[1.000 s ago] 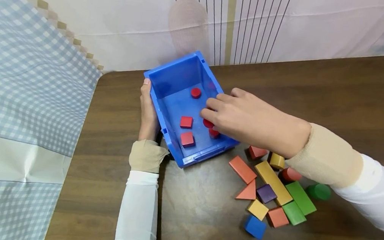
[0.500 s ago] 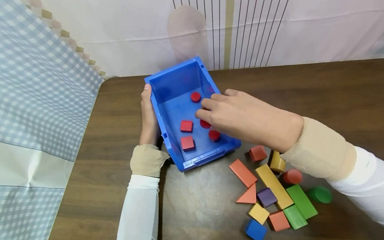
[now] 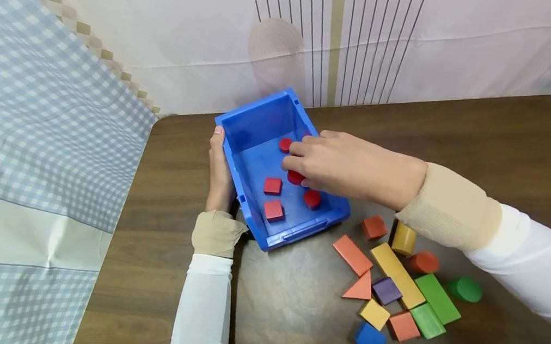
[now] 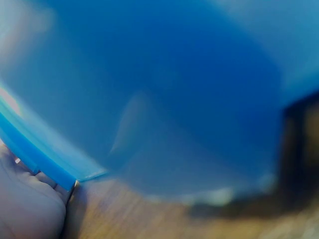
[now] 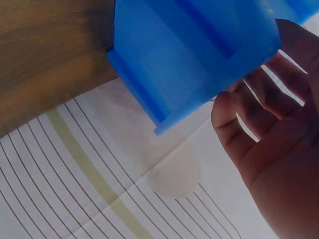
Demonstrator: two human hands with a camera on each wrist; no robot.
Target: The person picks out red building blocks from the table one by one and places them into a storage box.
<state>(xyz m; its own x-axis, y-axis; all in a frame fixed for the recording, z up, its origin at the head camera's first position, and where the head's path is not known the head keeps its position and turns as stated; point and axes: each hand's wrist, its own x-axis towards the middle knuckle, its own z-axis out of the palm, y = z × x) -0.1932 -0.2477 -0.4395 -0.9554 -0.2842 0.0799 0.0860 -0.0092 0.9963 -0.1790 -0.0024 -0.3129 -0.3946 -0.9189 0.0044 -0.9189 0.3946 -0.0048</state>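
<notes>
My left hand (image 3: 221, 175) grips the left side of a blue plastic bin (image 3: 291, 235), thumb along the rim; its other fingers are mostly hidden. Over the bin's right wall reaches my right hand (image 3: 340, 164), its fingertips pinching a red round block (image 3: 295, 177) inside. Close below that block stands a red cylinder block (image 3: 312, 199). A red disc (image 3: 285, 145) lies farther back, and two red square blocks, one (image 3: 272, 186) behind the other (image 3: 274, 210), lie on the left of the bin floor. In the right wrist view, the right hand's fingertips (image 5: 227, 102) are partly hidden by the bin wall.
Several wooden blocks lie right of the bin on the brown table (image 3: 287, 315), among them a long yellow block (image 3: 397, 275), a purple block (image 3: 387, 290), a blue cube (image 3: 370, 339) and a green cylinder (image 3: 465, 288). Printed cloth (image 3: 193, 39) hangs behind the table.
My right hand has shifted slightly left within the bin, and the red round block is now farther from the red cylinder. The left hand keeps its hold. The whole head view has shifted slightly.
</notes>
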